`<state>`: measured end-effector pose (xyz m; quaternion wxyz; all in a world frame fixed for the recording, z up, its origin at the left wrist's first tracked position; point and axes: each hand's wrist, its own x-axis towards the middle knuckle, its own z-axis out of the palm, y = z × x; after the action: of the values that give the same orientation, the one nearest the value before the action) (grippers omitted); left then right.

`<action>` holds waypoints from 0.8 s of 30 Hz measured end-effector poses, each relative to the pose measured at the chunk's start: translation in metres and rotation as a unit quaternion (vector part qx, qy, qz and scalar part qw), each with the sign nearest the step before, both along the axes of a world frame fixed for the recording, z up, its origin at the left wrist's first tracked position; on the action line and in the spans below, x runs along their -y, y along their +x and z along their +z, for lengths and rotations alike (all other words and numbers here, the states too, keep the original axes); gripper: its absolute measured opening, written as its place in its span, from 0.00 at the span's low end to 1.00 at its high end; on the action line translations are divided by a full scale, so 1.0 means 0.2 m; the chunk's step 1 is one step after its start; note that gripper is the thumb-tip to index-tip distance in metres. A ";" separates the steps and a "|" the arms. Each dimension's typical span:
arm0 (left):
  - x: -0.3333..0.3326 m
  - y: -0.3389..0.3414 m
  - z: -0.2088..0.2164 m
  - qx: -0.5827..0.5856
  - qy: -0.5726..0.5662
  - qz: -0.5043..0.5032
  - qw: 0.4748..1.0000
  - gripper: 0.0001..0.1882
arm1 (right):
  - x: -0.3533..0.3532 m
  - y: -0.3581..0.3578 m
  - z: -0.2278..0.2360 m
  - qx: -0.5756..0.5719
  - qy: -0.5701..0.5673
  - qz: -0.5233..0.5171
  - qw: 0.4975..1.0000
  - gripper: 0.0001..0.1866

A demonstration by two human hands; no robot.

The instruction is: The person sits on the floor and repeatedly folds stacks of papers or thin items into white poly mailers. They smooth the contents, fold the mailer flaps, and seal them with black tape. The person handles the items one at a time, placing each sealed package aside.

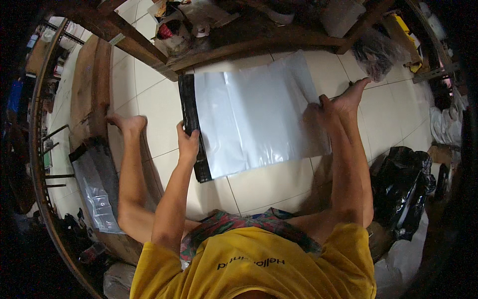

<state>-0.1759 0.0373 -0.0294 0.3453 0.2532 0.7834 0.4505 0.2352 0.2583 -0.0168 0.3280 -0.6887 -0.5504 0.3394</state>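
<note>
Plastic bag (254,114): spread between the legs (132,172), above the tiled floor (159,117)
Left hand (188,144): pinches the bag's black edge (187,99)
Right hand (322,115): at the opposite edge; shadowed, cannot tell how it grips
Likely reason: hands set at opposite sides keep the film flat

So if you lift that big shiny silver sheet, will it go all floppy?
Probably floppy: the silver sheet has creases and a wavy top edge. It looks thin, so it's likely light for its size. Its glossy shine suggests it might feel slippery, too.
</note>
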 end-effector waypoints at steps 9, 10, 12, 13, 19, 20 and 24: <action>-0.09 -0.10 -0.39 -0.137 -0.075 -0.016 0.988 0.28 | -0.12 0.07 -0.15 0.096 0.025 -0.002 0.995 0.30; -0.11 -0.07 -0.35 -0.137 -0.082 -0.013 0.987 0.28 | -0.14 0.10 -0.12 0.102 0.017 0.016 0.995 0.30; -0.13 -0.05 -0.31 -0.140 -0.084 -0.008 0.987 0.27 | -0.12 0.13 -0.10 0.119 0.029 0.042 0.992 0.30; -0.12 -0.06 -0.31 -0.142 -0.076 -0.005 0.987 0.27 | -0.11 0.14 -0.08 0.131 0.055 0.048 0.989 0.30; -0.14 -0.01 -0.27 -0.220 -0.082 -0.028 0.972 0.26 | 0.07 0.26 0.00 0.234 0.125 0.232 0.936 0.30; -0.15 0.00 -0.27 -0.233 -0.093 -0.030 0.968 0.26 | 0.09 0.27 0.00 0.248 0.087 0.293 0.919 0.30; -0.13 0.00 -0.26 -0.310 -0.106 -0.008 0.945 0.29 | 0.10 0.28 -0.05 0.251 0.010 0.322 0.913 0.30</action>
<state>-0.1767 0.0624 -0.0808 0.1134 0.3484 0.8931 0.2612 0.2904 0.2374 -0.0269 0.0589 -0.5335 -0.8098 0.2371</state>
